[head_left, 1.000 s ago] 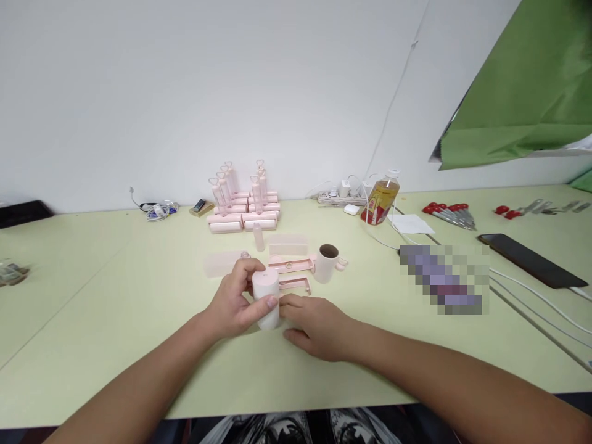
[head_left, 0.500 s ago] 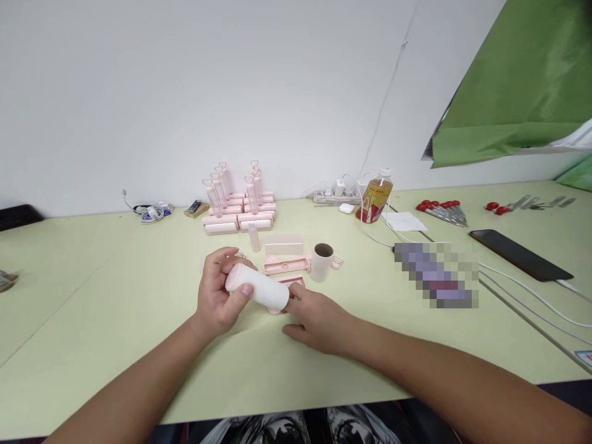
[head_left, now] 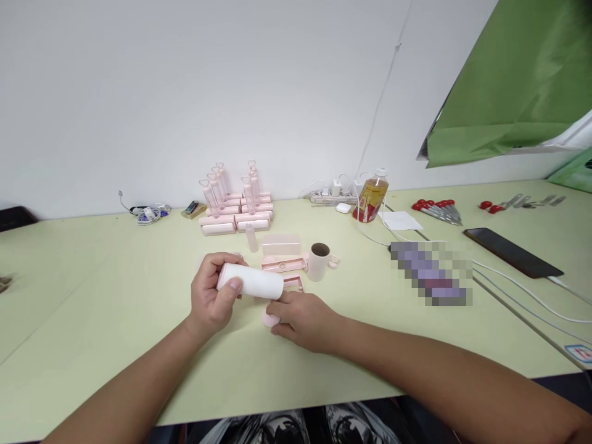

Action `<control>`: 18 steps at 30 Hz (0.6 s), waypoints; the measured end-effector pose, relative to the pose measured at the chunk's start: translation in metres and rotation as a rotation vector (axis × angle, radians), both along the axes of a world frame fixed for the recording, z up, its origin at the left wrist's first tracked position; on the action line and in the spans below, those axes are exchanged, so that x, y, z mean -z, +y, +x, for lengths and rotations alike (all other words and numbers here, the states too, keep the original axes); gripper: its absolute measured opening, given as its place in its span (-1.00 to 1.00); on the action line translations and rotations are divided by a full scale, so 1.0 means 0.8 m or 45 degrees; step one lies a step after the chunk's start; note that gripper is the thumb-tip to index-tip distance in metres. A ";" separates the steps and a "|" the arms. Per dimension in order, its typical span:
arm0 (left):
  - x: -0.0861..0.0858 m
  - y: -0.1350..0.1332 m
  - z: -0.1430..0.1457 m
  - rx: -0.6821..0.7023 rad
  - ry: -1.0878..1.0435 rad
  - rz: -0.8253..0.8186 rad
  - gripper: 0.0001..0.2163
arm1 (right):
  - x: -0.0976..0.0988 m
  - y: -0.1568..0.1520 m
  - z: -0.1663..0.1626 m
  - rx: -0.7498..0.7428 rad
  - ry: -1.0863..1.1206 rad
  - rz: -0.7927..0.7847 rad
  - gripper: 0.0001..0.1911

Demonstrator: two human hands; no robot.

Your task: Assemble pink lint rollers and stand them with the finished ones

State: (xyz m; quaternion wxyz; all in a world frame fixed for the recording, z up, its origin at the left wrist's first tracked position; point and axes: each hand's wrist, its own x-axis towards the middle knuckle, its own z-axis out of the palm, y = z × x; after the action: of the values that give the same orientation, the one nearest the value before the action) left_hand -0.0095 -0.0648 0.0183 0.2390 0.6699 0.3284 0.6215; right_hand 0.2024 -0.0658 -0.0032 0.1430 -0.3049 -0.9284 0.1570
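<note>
My left hand (head_left: 213, 293) is closed round a white lint roller refill (head_left: 254, 282), which lies almost level above the table with a pink end toward the palm. Just below the refill's right end, my right hand (head_left: 303, 320) has its fingers closed on a pink round cap (head_left: 269, 318). Behind the hands lie a pink open roller case part (head_left: 283, 265) and another pink frame-like part (head_left: 295, 284), partly hidden by the refill. A second roll (head_left: 317, 264) stands upright, its dark hollow core showing, beside a small pink heart-loop piece (head_left: 333, 261).
Several pink lint rollers with heart-topped handles (head_left: 235, 206) stand near the wall. A translucent pink cover (head_left: 281, 244) and small pink handle (head_left: 251, 238) lie nearer. To the right are a drink bottle (head_left: 370, 196), power strip (head_left: 333, 197), phone (head_left: 511, 251), cables and red-handled tools (head_left: 437, 210).
The refill has tilted closer to level and shifted slightly left. My right hand has moved from the refill's end down and left onto the pink round cap.
</note>
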 end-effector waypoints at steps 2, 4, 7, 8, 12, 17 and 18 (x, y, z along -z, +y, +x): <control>0.001 0.001 -0.001 -0.024 0.036 0.008 -0.78 | 0.000 0.001 -0.001 0.018 -0.031 -0.004 -0.84; 0.002 0.002 -0.002 -0.046 0.071 0.010 -0.78 | 0.000 0.001 -0.002 0.046 -0.031 -0.009 -0.79; 0.003 0.003 -0.003 -0.055 0.072 -0.007 -0.78 | -0.001 0.002 -0.001 0.055 -0.021 -0.037 -0.64; 0.004 0.003 -0.003 -0.059 0.060 -0.012 -0.78 | -0.001 0.003 -0.001 0.053 -0.034 -0.054 -0.63; 0.005 0.005 -0.004 -0.064 0.015 -0.030 -0.78 | -0.002 0.003 0.002 0.057 -0.065 -0.131 -0.78; 0.000 0.004 -0.003 -0.044 -0.108 -0.060 -0.77 | 0.001 0.006 0.003 0.134 0.430 -0.290 -0.69; -0.002 0.004 -0.002 -0.044 -0.150 -0.070 -0.77 | 0.001 0.007 0.004 0.172 0.552 -0.362 -0.68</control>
State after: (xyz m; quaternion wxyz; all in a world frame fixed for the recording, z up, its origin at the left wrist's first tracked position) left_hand -0.0113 -0.0615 0.0201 0.2655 0.6195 0.3422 0.6547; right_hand 0.2055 -0.0600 -0.0040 0.3046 -0.3425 -0.8222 0.3374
